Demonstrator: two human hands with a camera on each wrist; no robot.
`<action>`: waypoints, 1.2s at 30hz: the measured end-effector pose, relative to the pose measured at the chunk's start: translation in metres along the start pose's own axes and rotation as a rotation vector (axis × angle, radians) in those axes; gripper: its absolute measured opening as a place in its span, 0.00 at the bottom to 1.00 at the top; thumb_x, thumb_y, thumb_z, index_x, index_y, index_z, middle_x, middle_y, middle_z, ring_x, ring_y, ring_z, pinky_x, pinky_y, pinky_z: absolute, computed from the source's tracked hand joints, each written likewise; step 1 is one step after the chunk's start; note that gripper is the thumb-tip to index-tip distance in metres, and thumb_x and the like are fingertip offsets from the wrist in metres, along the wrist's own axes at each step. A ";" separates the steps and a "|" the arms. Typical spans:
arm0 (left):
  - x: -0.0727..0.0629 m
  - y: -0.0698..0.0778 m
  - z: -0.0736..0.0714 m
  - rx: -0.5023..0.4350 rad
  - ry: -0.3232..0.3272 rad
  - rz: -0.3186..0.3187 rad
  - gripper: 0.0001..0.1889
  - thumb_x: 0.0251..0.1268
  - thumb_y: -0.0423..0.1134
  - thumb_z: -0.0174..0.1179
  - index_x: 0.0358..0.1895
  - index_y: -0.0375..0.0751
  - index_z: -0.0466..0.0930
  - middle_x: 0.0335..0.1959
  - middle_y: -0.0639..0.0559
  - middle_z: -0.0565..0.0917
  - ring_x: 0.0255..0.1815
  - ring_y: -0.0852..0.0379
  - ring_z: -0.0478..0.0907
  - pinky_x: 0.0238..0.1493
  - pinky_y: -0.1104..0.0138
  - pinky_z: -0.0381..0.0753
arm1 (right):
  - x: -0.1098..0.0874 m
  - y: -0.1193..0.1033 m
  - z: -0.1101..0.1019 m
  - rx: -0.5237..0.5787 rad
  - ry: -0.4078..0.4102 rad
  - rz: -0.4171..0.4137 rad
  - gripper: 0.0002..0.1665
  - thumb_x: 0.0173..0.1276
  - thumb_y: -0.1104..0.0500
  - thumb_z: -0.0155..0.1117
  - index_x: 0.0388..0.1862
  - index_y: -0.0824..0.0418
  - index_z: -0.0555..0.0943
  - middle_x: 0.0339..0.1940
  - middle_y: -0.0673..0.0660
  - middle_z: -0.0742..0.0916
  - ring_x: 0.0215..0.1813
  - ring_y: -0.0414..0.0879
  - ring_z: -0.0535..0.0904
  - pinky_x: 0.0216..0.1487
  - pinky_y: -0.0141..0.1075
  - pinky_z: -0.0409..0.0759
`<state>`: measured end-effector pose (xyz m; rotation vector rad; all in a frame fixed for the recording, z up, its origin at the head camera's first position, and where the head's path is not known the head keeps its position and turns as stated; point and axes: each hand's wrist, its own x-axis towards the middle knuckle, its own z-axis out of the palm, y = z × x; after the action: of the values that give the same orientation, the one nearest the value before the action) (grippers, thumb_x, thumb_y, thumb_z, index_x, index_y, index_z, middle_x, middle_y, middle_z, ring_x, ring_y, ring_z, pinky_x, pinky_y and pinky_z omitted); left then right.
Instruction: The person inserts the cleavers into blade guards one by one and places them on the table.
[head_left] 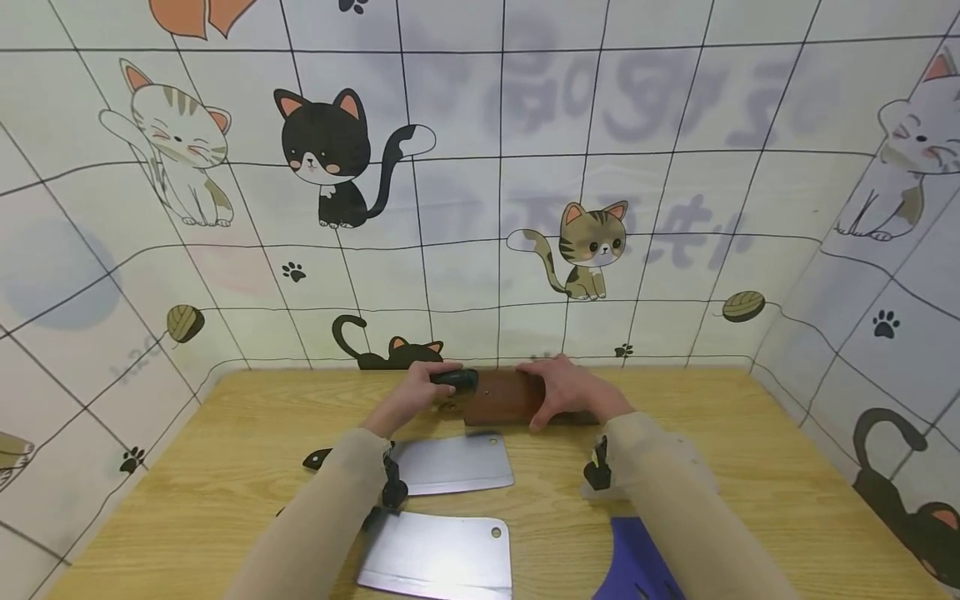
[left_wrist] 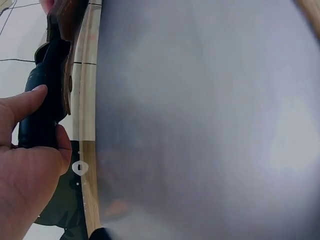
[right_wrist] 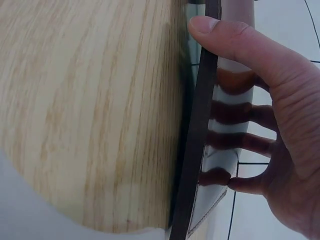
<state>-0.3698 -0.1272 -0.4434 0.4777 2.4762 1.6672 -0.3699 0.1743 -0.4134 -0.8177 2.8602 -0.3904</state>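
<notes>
Toward the table's back edge, my left hand (head_left: 414,390) grips a black handle (head_left: 459,381) that juts from the left end of a brown leather-like sheath (head_left: 495,398). In the left wrist view, thumb and fingers wrap that handle (left_wrist: 42,107). My right hand (head_left: 572,390) pinches the sheath farther right, thumb in front and fingers behind. The right wrist view shows the thumb on a dark edge (right_wrist: 197,125) and the fingers against a glossy face that mirrors them. Any blade inside the sheath is hidden.
Two cleavers lie nearer me, one blade (head_left: 457,468) behind the other (head_left: 442,557); my left sleeve partly covers their handles. A blue, curved-edged piece (head_left: 633,554) and a whitish item (head_left: 600,492) lie by my right sleeve. A cat-patterned wall covering (head_left: 465,192) rises behind the table.
</notes>
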 end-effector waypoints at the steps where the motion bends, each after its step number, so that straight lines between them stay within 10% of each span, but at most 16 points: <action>1: 0.001 -0.001 0.000 0.005 -0.002 0.001 0.24 0.64 0.22 0.62 0.64 0.34 0.81 0.64 0.33 0.76 0.52 0.45 0.74 0.45 0.64 0.74 | 0.001 0.000 0.001 -0.005 0.005 -0.006 0.65 0.39 0.41 0.87 0.77 0.56 0.70 0.72 0.59 0.77 0.66 0.64 0.69 0.63 0.56 0.73; 17: 0.005 -0.002 0.002 0.055 0.028 -0.090 0.24 0.60 0.20 0.65 0.61 0.37 0.84 0.64 0.36 0.78 0.60 0.40 0.74 0.60 0.54 0.73 | 0.007 -0.001 0.007 -0.018 0.005 0.005 0.65 0.38 0.41 0.88 0.77 0.57 0.70 0.71 0.58 0.78 0.66 0.62 0.72 0.63 0.55 0.73; 28: 0.001 0.002 -0.001 0.157 0.025 -0.046 0.26 0.58 0.19 0.66 0.62 0.30 0.81 0.61 0.34 0.80 0.60 0.38 0.76 0.62 0.51 0.72 | 0.002 -0.002 0.005 0.001 -0.013 -0.001 0.65 0.42 0.41 0.87 0.78 0.60 0.69 0.74 0.61 0.74 0.73 0.64 0.67 0.71 0.57 0.65; 36: -0.022 0.011 -0.032 0.281 0.032 0.046 0.30 0.57 0.27 0.71 0.65 0.28 0.77 0.61 0.30 0.80 0.65 0.33 0.73 0.62 0.45 0.73 | -0.023 0.011 -0.009 0.075 0.029 0.003 0.64 0.45 0.43 0.87 0.79 0.62 0.67 0.77 0.65 0.70 0.77 0.66 0.61 0.71 0.60 0.64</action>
<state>-0.3560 -0.1589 -0.4224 0.5438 2.7577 1.3548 -0.3577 0.1978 -0.4068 -0.8003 2.8541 -0.5098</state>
